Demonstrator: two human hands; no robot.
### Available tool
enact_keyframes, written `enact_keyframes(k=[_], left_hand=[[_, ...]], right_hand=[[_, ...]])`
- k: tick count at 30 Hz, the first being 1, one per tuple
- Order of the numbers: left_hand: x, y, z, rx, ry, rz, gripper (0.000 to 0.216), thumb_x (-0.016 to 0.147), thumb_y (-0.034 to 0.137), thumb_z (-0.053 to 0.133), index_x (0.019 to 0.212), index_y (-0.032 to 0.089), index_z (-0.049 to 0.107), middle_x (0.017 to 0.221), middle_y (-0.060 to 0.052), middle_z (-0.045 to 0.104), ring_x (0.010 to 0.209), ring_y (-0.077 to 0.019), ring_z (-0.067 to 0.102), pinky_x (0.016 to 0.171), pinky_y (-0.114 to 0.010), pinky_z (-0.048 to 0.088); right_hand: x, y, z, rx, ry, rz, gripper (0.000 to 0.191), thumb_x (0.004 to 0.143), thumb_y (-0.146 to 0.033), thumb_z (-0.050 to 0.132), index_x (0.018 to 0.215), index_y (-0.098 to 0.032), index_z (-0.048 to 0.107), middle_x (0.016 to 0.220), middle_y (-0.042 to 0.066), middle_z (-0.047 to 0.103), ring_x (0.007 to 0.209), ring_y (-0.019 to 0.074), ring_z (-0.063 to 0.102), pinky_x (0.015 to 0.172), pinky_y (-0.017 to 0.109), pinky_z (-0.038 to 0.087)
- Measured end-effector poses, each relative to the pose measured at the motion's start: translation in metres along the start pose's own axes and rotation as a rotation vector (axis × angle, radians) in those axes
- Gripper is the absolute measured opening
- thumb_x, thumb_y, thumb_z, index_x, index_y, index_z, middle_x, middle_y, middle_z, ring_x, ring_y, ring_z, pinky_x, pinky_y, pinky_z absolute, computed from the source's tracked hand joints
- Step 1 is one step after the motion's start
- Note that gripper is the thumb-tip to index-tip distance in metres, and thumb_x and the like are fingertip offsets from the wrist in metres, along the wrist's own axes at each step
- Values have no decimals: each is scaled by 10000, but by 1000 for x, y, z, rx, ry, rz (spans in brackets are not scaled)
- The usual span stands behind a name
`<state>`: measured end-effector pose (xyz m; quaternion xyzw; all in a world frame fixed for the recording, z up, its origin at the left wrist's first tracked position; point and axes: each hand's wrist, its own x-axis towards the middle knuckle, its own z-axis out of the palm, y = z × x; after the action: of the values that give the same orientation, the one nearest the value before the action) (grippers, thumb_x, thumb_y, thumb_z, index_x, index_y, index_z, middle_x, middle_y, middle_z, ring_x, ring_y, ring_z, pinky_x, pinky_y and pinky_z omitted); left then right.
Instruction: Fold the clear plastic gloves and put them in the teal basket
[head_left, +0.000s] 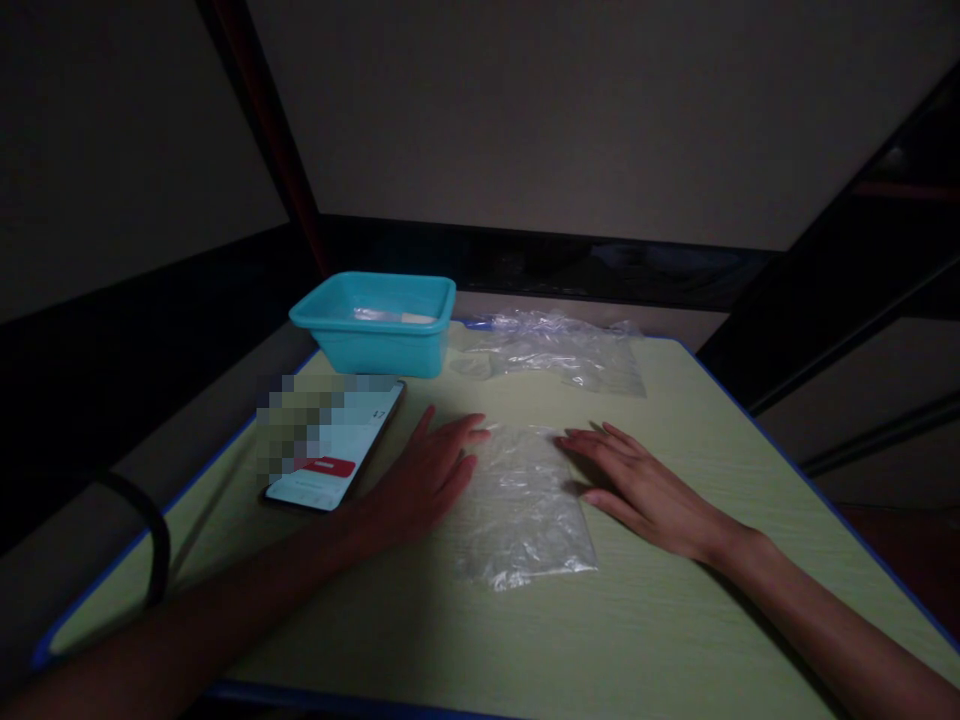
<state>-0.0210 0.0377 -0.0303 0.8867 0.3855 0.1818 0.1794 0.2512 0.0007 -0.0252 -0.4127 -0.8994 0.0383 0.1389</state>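
Observation:
A clear plastic bag (529, 510) lies flat and slightly wrinkled on the pale green table, between my two hands. My left hand (431, 470) is at the bag's left edge, fingers apart and pointing inward, with nothing gripped. On the opposite side, my right hand (637, 485) has its fingers stretched out, their tips at the bag's upper right edge. Whether the fingertips press on the plastic or only hover beside it, I cannot tell. Farther back lies a crumpled heap of clear plastic bags (562, 345).
A turquoise plastic basin (382, 350) stands at the table's back left, with some pale items inside. In front of it a lit smartphone (337, 465) lies near my left wrist. A dark curved cable or strap (154, 530) crosses the left edge of the blue-rimmed table (712, 640).

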Motion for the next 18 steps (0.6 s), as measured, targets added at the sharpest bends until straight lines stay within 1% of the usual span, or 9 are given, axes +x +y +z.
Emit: enact_keyframes(k=[3,8,12,18], left_hand=[[0,1,-1,-4,-24,27,382,892,180,284,1253,147,404,1309,-111,514,1257,-218,414,1107,-543,34],[0,3,0,29,-55,64,422,880,180,317,1298,131,348,1352,-128,462,1284,-221,376,1114,-525,47],[1,3,1,76,-39,48,444,864,185,362,1303,130,329,1352,-147,455,1280,-232,380,1109,-538,76],[0,2,2,107,-12,54,449,835,187,431,1273,135,350,1318,-151,482,1254,-243,408,1109,-534,109]], right_hand=[[0,0,0,-14,3,23,487,917,-467,346,1286,-151,381,1257,153,540,1198,273,470,1034,559,307],[-1,0,0,-23,9,79,446,918,-441,372,1261,-157,392,1225,144,556,1163,260,502,1042,555,295],[-2,-1,0,-17,19,66,467,908,-457,394,1271,-165,369,1228,143,552,1157,261,504,1034,557,302],[-2,-3,-1,-15,14,39,520,894,-484,410,1299,-166,340,1271,147,521,1187,264,475,1016,545,331]])
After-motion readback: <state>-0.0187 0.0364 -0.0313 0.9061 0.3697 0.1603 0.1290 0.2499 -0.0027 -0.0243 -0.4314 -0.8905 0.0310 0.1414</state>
